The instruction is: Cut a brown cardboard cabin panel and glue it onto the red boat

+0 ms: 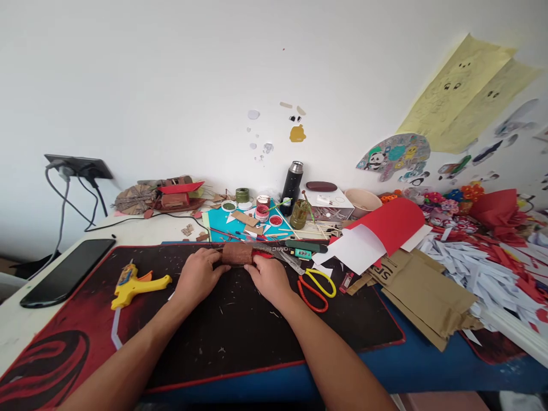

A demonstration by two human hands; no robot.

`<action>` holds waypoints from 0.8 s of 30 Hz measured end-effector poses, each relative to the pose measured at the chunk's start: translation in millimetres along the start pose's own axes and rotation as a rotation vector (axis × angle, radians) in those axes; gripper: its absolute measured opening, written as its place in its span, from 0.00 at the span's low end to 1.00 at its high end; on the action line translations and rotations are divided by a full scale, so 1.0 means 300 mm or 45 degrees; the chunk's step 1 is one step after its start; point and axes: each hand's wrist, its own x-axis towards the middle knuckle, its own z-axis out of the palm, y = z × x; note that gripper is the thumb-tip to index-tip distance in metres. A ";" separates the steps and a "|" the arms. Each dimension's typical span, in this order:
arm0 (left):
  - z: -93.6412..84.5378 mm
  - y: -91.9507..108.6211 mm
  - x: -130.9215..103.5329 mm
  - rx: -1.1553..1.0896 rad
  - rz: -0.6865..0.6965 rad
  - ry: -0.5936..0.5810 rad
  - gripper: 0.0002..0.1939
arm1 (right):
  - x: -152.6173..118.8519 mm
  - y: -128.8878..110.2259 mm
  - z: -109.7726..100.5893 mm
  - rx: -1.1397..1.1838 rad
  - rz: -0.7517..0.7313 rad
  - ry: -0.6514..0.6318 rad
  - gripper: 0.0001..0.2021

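Note:
A small brown curved piece (237, 253), like painted cardboard, sits low over the dark mat between both hands. My left hand (197, 275) is closed around its left end, and my right hand (269, 277) grips the right end; a strip of red shows by the right fingers. Parts of the piece are hidden behind the fingers. Close to my right hand lie scissors (314, 290) with red and yellow handles and a green lighter (301, 253). Left of my left hand, a yellow glue gun (139, 286) with a glue stick in it rests on the mat.
A black phone (67, 273) lies at the left. Behind are paint pots (262, 214), a black flask (292, 185) and a jar with brushes (298, 213). At right are red paper (387, 224), cardboard (423, 294) and a heap of white paper pieces (462, 279).

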 end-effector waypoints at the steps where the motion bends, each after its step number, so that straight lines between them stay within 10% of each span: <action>1: 0.001 0.002 0.000 0.007 -0.001 -0.002 0.08 | 0.001 0.000 0.002 0.001 0.000 0.001 0.11; 24: -0.008 0.023 -0.002 0.050 -0.012 -0.013 0.10 | -0.009 -0.004 -0.015 0.103 0.036 0.018 0.10</action>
